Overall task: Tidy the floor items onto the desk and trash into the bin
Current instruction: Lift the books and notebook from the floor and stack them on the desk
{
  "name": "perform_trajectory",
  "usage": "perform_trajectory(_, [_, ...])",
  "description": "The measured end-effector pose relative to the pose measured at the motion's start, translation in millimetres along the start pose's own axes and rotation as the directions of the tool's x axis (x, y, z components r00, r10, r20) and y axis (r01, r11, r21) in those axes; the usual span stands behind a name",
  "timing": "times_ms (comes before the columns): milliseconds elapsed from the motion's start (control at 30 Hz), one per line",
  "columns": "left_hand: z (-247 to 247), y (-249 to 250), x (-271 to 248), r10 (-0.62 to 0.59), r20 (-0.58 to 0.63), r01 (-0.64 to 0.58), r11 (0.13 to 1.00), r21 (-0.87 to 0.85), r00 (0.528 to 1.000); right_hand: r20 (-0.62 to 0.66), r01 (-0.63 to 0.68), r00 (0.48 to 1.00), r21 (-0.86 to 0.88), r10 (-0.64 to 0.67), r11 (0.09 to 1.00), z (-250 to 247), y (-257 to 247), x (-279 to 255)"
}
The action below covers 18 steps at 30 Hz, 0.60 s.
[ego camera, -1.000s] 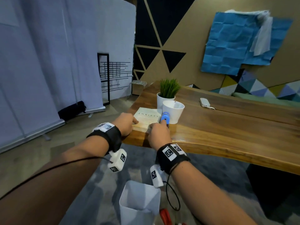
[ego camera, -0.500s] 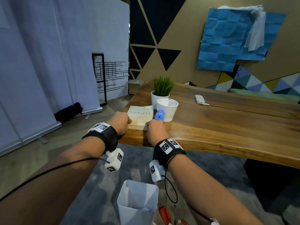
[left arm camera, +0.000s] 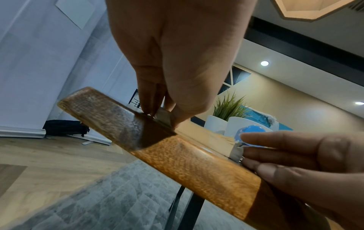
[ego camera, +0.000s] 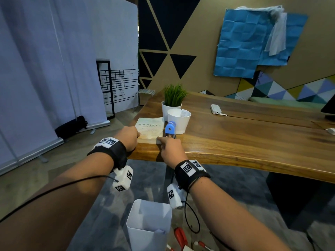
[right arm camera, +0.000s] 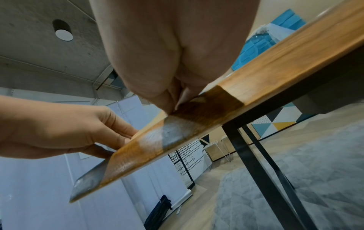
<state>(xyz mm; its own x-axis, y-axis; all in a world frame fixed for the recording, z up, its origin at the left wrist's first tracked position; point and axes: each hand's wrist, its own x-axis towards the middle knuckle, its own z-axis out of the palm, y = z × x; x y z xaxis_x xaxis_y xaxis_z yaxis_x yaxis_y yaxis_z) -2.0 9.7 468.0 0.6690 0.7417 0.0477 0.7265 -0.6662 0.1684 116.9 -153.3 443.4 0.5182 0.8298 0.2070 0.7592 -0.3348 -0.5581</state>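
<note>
Fingers [left arm camera: 155, 109] of both hands pinch book [ego camera: 149, 128] corners, squaring it on surface [ego camera: 235, 138] edge, centre frame. Placing step; next, I'd say: let go, reach down for red item [ego camera: 180, 238] by bin [ego camera: 149, 230].

Book [ego camera: 149, 130] on bench [ego camera: 235, 138] corner, sharpener [ego camera: 170, 132] just right of it, cup [ego camera: 179, 120] behind, plant [ego camera: 172, 104] further back, bin [ego camera: 148, 225] on floor below bench edge, scissors [ego camera: 180, 237] right of bin

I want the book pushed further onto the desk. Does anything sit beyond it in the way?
Yes. Beyond the book stand the plant pot and white cup, with the blue sharpener alongside.
</note>
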Motion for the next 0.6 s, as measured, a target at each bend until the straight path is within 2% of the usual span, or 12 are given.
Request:
perform_trajectory(133, [-2.0,5.3,-9.6,-0.023,0.06,0.017,0.994,0.105,0.998,0.002,0.068,0.998,0.167,-0.069,0.984,-3.9,21.2,-20.2])
perform_trajectory(233, [7.6,13.1,-30.5,-0.085,0.109,0.061,0.976,0.207,0.99,-0.075,0.139,0.989,0.222,-0.126,0.965,-7.2,44.2,-54.5])
perform_trajectory(300, [22.7,30.7,-60.6,-0.08,0.008,0.078,0.98,0.184,0.997,-0.113,0.122,0.989,0.252,-0.096,0.96,-0.6,67.7,-82.1])
perform_trajectory(333, [33.8,44.9,-78.3,-0.005,-0.109,0.024,0.985,0.169,0.994,-0.113,0.082,0.992,0.283,-0.051,0.956,7.3,85.1,-94.6])
perform_trajectory(367, [44.4,61.5,-98.2,0.099,-0.215,-0.061,0.983,0.176,0.972,-0.102,0.028,0.995,0.308,0.004,0.951,16.2,102.9,-107.2])
perform_trajectory(400, [56.0,79.3,-116.5,0.197,-0.277,-0.152,0.973,0.174,0.94,-0.087,-0.038,0.994,0.325,0.07,0.945,27.4,122.6,-117.6])
perform_trajectory(433, [69.7,96.9,-131.9,0.279,-0.29,-0.245,0.958,0.148,0.916,-0.067,-0.114,0.987,0.366,0.148,0.924,39.1,144.9,-126.6])
perform_trajectory(467, [89.6,109.5,-140.4,0.349,-0.262,-0.334,0.937,0.1,0.9,-0.037,-0.208,0.967,0.448,0.251,0.869,49.5,165.6,-137.1])
perform_trajectory(500, [108.9,121.7,-144.7,0.394,-0.193,-0.398,0.917,0.021,0.899,-0.005,-0.301,0.931,0.553,0.364,0.777,58.5,185.3,-146.6])
perform_trajectory(533, [128.8,131.6,-146.5,0.422,-0.099,-0.43,0.9,-0.077,0.901,0.026,-0.384,0.879,0.63,0.476,0.675,66.6,206.3,-156.2])
perform_trajectory(600, [168.8,148.2,-139.2,0.441,0.078,-0.411,0.877,-0.25,0.894,0.081,-0.492,0.742,0.74,0.665,0.458,84.8,251.2,-175.5])
